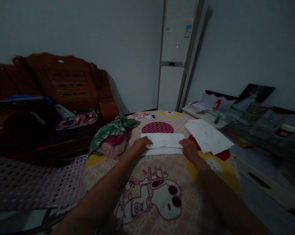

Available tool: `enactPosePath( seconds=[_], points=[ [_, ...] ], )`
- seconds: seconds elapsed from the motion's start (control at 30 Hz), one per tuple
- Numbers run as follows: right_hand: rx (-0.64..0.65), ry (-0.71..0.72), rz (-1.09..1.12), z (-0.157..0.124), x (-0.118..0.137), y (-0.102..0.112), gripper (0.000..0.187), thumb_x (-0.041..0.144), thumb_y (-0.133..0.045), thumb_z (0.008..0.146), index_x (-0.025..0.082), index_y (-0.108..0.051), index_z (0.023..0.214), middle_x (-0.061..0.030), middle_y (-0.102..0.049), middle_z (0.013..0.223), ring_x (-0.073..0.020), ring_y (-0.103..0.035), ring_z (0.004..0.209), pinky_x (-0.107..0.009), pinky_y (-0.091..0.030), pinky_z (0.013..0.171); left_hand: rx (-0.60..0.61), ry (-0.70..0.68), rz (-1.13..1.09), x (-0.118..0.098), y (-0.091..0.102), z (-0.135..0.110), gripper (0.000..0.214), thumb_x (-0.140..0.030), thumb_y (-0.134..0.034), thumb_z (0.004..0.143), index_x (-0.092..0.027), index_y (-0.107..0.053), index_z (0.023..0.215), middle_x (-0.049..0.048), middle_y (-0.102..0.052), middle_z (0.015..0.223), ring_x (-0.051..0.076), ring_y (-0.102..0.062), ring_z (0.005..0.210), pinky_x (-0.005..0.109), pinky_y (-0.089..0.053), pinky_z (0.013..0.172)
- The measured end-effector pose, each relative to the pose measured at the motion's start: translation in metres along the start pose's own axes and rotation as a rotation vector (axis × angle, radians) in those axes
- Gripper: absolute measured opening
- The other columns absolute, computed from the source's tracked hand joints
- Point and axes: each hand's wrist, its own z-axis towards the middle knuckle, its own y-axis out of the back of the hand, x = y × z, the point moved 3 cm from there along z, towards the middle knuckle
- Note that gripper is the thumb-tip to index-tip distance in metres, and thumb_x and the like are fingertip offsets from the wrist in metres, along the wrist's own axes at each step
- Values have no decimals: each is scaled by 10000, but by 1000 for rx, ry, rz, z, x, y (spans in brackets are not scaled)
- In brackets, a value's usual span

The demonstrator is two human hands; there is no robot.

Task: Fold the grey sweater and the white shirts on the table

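A white folded cloth (163, 151) lies on the table, its upper layer raised a little along the near side. My left hand (140, 146) grips that layer at its left end, fingers closed over the edge. At the opposite end, my right hand (188, 148) pinches the same layer. Whether the cloth is a garment or a plain piece of fabric I cannot tell. To the right of my right hand rests a stack of white folded cloth (208, 135), lying flat and slightly askew.
A patterned tablecloth (147, 192) covers the round table. Crumpled green and pink clothes (115, 133) sit at its left edge. Left stands a wooden sofa (71, 85); right, a glass-topped cabinet (250, 127) holds papers and a cup. A tall white air conditioner (174, 49) stands behind.
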Motion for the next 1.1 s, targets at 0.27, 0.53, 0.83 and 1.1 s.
enactPosePath(
  seconds=[0.27,0.53,0.83,1.1],
  points=[
    [-82,-17,59,-3,-4,-12,341,-14,-478,760,135,-720,950,-141,-696,973,-257,-600,966,-342,-458,861,-7,-34,-92,16,-9,-5,381,-91,-606,750,-198,-746,1087,82,-707,1056,230,-659,995,329,-525,895],
    [-220,48,453,-6,-21,-10,218,329,-596,882,182,-755,907,-126,-745,1057,-256,-678,1006,-412,-518,951,17,-32,-232,3,28,0,344,-443,-527,929,-186,-750,977,67,-746,971,186,-678,880,275,-516,817],
    [-106,178,391,45,17,-32,423,302,-384,990,152,-629,1301,-134,-628,1350,-244,-578,1263,-441,-450,1095,112,-224,5,-32,-41,46,538,-443,-381,1003,-177,-436,1467,136,-449,1523,234,-414,1413,416,-326,1161],
    [-50,63,221,35,18,-57,485,388,-398,1009,231,-476,1461,-94,-490,1500,-260,-409,1418,-490,-328,1159,100,-146,46,-29,-47,38,644,-540,-452,965,-224,-364,1518,157,-323,1588,306,-276,1480,563,-218,1178]
  ],
)
